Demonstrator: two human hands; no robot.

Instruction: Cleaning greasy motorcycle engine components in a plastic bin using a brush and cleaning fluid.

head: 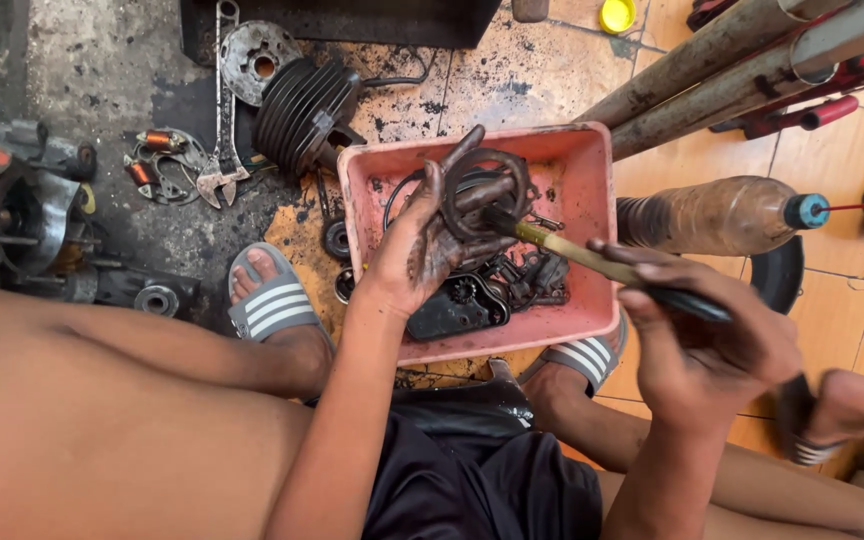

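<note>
My left hand (pixel 422 245), black with grease, holds a dark metal ring-shaped part (pixel 482 190) over a pink plastic tub (pixel 592 170). My right hand (pixel 697 345) grips the dark handle of a brush (pixel 562 250) whose yellowish shaft points left, its tip touching the ring part. The tub holds several greasy engine pieces, among them a black cover (pixel 457 310).
A finned engine cylinder (pixel 302 105), a round plate (pixel 252 60) and an adjustable wrench (pixel 220 150) lie on the oily floor at the back left. An engine case (pixel 12 220) sits far left. Metal tubes (pixel 742 60) and a brown bottle (pixel 717 215) are right. My sandalled feet flank the tub.
</note>
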